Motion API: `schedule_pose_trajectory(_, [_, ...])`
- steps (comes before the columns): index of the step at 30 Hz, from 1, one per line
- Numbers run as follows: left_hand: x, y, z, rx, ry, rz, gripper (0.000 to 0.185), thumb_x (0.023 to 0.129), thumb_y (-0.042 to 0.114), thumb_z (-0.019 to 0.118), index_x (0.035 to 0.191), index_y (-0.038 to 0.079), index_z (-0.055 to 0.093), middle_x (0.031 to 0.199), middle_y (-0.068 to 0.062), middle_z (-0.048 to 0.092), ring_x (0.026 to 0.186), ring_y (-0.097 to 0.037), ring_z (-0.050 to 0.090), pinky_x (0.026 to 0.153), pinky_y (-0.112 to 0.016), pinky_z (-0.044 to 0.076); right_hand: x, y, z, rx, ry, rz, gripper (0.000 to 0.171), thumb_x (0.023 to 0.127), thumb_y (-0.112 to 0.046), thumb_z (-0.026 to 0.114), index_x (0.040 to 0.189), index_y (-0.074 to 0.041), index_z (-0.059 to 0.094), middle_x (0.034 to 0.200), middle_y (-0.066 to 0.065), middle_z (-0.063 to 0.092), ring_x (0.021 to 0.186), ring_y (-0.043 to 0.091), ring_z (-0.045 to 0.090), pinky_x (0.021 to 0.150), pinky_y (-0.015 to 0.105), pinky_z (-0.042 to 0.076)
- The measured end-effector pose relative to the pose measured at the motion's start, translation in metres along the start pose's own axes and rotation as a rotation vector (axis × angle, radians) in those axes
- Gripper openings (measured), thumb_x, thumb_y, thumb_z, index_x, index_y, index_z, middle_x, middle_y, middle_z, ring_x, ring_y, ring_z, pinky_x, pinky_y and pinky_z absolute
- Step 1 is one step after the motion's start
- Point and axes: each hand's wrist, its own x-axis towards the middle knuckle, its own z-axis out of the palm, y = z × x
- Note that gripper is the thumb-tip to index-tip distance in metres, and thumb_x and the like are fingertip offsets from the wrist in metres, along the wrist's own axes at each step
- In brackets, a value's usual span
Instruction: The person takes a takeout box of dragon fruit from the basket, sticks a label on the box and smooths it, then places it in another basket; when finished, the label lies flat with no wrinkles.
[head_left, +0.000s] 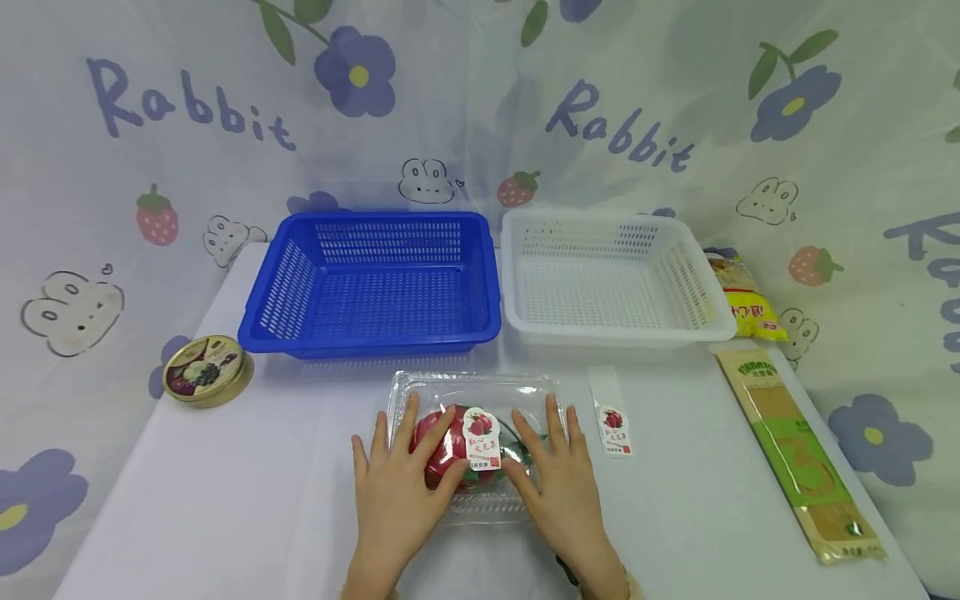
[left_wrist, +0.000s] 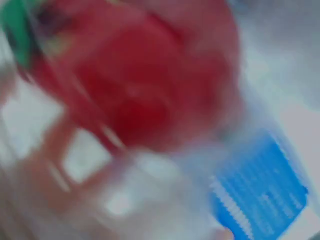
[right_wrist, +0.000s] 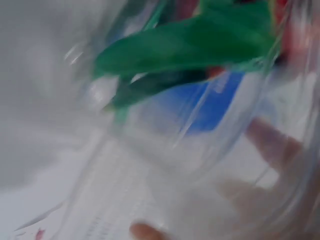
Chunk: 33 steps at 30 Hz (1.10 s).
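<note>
With left hand (head_left: 396, 492) and right hand (head_left: 561, 490) spread wide flanking the label (head_left: 482, 439), we should press the clear box (head_left: 517, 388) evenly.

Room to pass runs between round tin (head_left: 204, 372) and clear box (head_left: 480, 385) — the blue basket (head_left: 371, 343) bars the back.

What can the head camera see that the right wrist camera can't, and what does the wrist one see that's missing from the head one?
Only the head view shows the round tin, the yellow packet, the long green packet and the rabbit drawings.

Only the right wrist view shows a blue patch just under the green leaves in the picture, too blurry to name.

Both show the clear box, those leaves and the right hand.
</note>
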Motion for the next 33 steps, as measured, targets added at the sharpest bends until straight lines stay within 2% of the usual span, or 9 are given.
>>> schedule_pose_trajectory(4, [-0.001,-0.016,-0.002,-0.154,-0.027,0.032,0.060,0.080,0.051,0.070,0.136,0.032,0.057,0.153,-0.008,0.041,0.137,-0.054,0.034,0.102,-0.081,0.018,-0.002,0.016,-0.003,0.211,-0.077,0.048,0.059,0.093,-0.039,0.061,0.148,-0.030,0.040,0.163,0.015,0.013,0.146,0.049,0.013,0.101,0.077,0.026])
schedule_pose_trajectory(7, [-0.002,-0.029,-0.003,-0.320,-0.076,0.024,0.061,0.082,0.044,0.071,0.138,0.028,0.055,0.158,-0.009,0.032,0.140,-0.054,0.026,0.100,-0.083,0.013,-0.004,0.025,-0.002,0.355,-0.121,0.076,0.062,0.095,-0.033,0.059,0.151,-0.032,0.032,0.164,0.012,0.011,0.147,0.047,0.013,0.101,0.079,0.023])
schedule_pose_trajectory(11, [-0.007,-0.049,-0.001,-0.572,-0.179,-0.039,0.071,0.084,0.032,0.071,0.148,0.025,0.040,0.163,-0.012,0.017,0.143,-0.054,0.018,0.099,-0.084,0.008,-0.006,0.033,0.001,0.503,-0.157,0.062,0.067,0.096,-0.024,0.057,0.154,-0.029,0.024,0.164,0.009,0.009,0.147,0.043,0.017,0.103,0.076,0.024])
schedule_pose_trajectory(14, [-0.014,-0.059,0.004,-0.690,-0.225,-0.034,0.084,0.084,0.029,0.071,0.154,0.021,0.026,0.164,-0.014,0.010,0.144,-0.054,0.014,0.100,-0.083,0.011,-0.008,0.040,0.004,0.572,-0.152,0.032,0.071,0.095,-0.018,0.057,0.156,-0.024,0.019,0.164,0.010,0.009,0.147,0.042,0.016,0.105,0.075,0.024])
schedule_pose_trajectory(18, [-0.019,-0.063,0.008,-0.751,-0.240,0.037,0.102,0.077,0.044,0.078,0.156,0.019,0.017,0.164,-0.015,0.002,0.142,-0.058,0.011,0.098,-0.081,0.021,-0.009,0.046,0.007,0.611,-0.130,0.014,0.072,0.096,-0.019,0.056,0.156,-0.023,0.017,0.164,0.011,0.011,0.147,0.042,0.015,0.106,0.075,0.020])
schedule_pose_trajectory(21, [-0.018,-0.062,0.010,-0.773,-0.250,0.048,0.117,0.066,0.055,0.081,0.156,0.019,0.014,0.165,-0.013,-0.001,0.142,-0.059,0.009,0.096,-0.080,0.024,-0.006,0.046,0.005,0.626,-0.123,0.006,0.071,0.096,-0.022,0.056,0.156,-0.022,0.018,0.164,0.012,0.012,0.147,0.043,0.014,0.106,0.075,0.018])
schedule_pose_trajectory(27, [-0.016,-0.057,0.009,-0.782,-0.247,0.010,0.125,0.058,0.052,0.087,0.156,0.020,0.016,0.165,-0.008,0.000,0.144,-0.055,0.009,0.099,-0.079,0.024,-0.004,0.042,-0.001,0.632,-0.106,-0.026,0.070,0.093,-0.020,0.059,0.154,-0.021,0.025,0.163,0.016,0.014,0.147,0.046,0.014,0.105,0.077,0.019])
schedule_pose_trajectory(33, [-0.016,-0.055,-0.005,-0.762,-0.242,-0.040,0.132,0.050,0.035,0.095,0.156,0.025,0.018,0.165,-0.008,0.002,0.145,-0.053,0.011,0.100,-0.079,0.022,-0.007,0.032,-0.006,0.651,-0.096,-0.084,0.062,0.096,-0.035,0.056,0.152,-0.023,0.032,0.163,0.018,0.011,0.146,0.049,0.012,0.101,0.080,0.019])
